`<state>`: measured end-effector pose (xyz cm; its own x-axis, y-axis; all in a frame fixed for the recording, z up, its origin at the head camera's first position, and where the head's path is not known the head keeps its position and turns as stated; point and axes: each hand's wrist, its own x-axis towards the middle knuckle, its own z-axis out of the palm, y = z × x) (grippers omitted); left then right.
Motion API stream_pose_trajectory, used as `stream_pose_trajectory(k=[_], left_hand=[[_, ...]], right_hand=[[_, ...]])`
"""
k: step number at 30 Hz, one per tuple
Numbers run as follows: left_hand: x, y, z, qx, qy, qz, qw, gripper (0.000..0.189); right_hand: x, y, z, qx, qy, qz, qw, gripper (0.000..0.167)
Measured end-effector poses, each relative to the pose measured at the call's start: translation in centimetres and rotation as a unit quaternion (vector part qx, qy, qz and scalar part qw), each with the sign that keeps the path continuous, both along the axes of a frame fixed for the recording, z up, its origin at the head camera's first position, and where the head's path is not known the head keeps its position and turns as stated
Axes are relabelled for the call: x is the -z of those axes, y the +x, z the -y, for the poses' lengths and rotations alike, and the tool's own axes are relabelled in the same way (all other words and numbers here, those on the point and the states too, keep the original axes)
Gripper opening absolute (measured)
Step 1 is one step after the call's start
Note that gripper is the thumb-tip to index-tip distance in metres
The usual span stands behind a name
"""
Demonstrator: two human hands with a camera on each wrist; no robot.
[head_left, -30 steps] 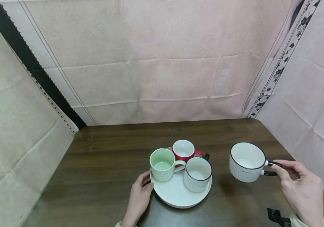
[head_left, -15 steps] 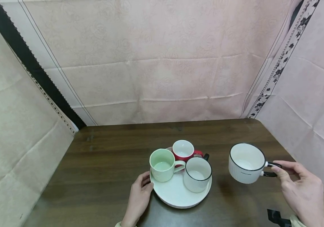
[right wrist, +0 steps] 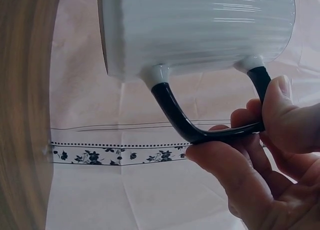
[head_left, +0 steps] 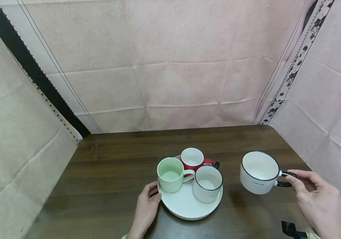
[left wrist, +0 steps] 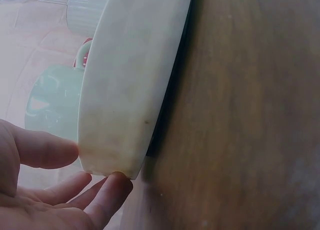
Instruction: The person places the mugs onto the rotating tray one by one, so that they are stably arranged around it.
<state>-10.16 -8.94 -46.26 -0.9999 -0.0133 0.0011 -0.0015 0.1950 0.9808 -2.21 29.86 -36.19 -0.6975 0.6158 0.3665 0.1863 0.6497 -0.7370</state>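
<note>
A white round plate [head_left: 188,207] bears a green mug [head_left: 170,179], a red mug [head_left: 190,166] with a white inside and a white mug with a black rim [head_left: 204,191]. My left hand [head_left: 147,205] holds the plate's left edge. In the left wrist view its thumb lies at the upper rim and its fingertips [left wrist: 114,182] at the side wall. To the right, my right hand [head_left: 319,199] pinches the black handle [right wrist: 175,115] of a larger white mug [head_left: 258,186], also black-rimmed. That mug is upright and appears raised above the table.
A brown wooden table [head_left: 113,172] lies beneath everything. Pale cloth [head_left: 170,66] hangs behind it and on both sides. A black strap [head_left: 293,229] shows near my right wrist.
The larger white mug and my right hand have shifted very slightly toward me. My left hand, the plate and its mugs stay where they were.
</note>
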Motion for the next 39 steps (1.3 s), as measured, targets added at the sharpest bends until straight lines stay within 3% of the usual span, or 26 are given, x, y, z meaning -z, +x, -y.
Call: stream_pose_trajectory(k=[18, 39], left_hand=[[-0.1, -0.2, 0.1, 0.010, -0.014, 0.011, 0.9998, 0.044], [-0.1, 0.0, 0.1, 0.003, -0.007, 0.009, 0.9999, 0.041]], right_hand=[[-0.3, 0.5, 0.3, -0.011, 0.009, -0.041, 0.9991, 0.018], [-0.7, 1.2, 0.9, -0.053, -0.020, -0.047, 0.9973, 0.020]])
